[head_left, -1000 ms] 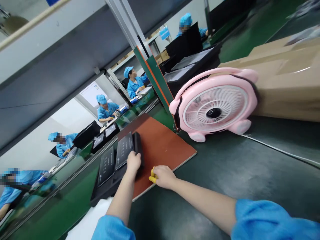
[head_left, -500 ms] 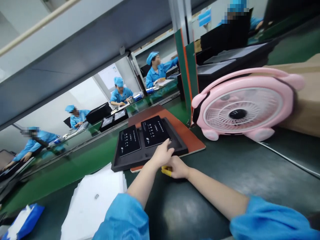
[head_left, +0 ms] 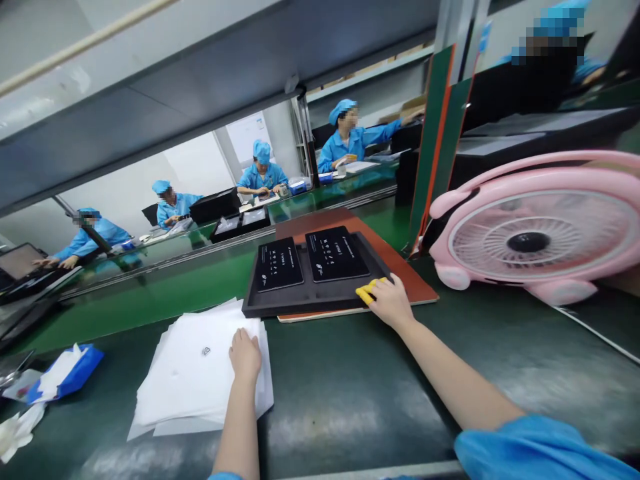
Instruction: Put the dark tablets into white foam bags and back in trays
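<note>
My left hand (head_left: 245, 353) lies on the right part of a stack of thin white sheets (head_left: 190, 373), fingers resting on the top sheet. At the front right corner of a black foam tray (head_left: 300, 303), my right hand (head_left: 390, 300) holds the edge, with yellow covers on some fingertips. Two flat black cards with white printing lie side by side in the tray, a left card (head_left: 280, 263) and a right card (head_left: 335, 253). Under the tray is a reddish-brown board (head_left: 415, 287), which sticks out at the back and right.
A pink fan (head_left: 530, 240) stands to the right, its white cable running along the dark green bench. On the left lie a blue tissue pack (head_left: 75, 373) and a crumpled tissue (head_left: 20, 430). A post (head_left: 440, 140) rises behind the tray. Several co-workers in blue sit beyond.
My left hand has left the tray's cards and come down to the white sheets. My right hand has moved onto the tray's front right corner. The camera view has shifted.
</note>
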Available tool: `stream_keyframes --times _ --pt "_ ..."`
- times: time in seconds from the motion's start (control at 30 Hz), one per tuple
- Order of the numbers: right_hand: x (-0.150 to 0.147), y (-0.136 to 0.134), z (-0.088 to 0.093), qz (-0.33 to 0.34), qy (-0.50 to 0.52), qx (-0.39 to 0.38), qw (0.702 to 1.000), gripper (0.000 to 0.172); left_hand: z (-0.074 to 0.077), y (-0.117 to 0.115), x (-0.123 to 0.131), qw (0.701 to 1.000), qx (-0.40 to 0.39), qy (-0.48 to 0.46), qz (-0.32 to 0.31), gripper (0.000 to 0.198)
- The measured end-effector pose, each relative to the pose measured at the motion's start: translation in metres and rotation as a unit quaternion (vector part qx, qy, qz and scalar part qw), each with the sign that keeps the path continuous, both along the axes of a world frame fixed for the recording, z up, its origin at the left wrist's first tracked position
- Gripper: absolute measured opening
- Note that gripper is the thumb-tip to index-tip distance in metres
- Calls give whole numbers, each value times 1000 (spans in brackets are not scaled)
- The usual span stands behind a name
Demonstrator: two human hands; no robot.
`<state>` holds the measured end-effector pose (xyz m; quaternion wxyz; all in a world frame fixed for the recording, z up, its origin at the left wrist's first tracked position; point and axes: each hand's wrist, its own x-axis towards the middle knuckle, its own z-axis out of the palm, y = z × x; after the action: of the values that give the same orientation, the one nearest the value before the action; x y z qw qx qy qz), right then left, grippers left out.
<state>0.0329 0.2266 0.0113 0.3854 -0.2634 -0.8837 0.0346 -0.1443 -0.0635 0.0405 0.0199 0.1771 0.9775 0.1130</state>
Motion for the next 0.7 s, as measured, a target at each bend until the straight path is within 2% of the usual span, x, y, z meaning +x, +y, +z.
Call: stream_keyframes --times 0.17,0.3,0.4,0.5,0.63,0.7 --pt "29 26 -12 -91 30 9 995 33 -5 -2 -15 998 62 3 7 49" --pt "45 29 -19 -136 64 -18 989 36 -5 -5 -19 995 95 26 8 42" --pt "48 22 -16 -139 68 -31 987 40 1 -11 -17 996 81 31 24 34" --pt "50 20 -10 -148 72 -37 986 42 8 -17 -15 999 31 -7 24 31" --pt "56 24 -1 -113 133 -1 985 42 12 -18 -17 1000 -12 -18 12 28" --pt "56 18 4 -96 157 22 983 42 12 -17 -19 1000 -17 -19 13 28"
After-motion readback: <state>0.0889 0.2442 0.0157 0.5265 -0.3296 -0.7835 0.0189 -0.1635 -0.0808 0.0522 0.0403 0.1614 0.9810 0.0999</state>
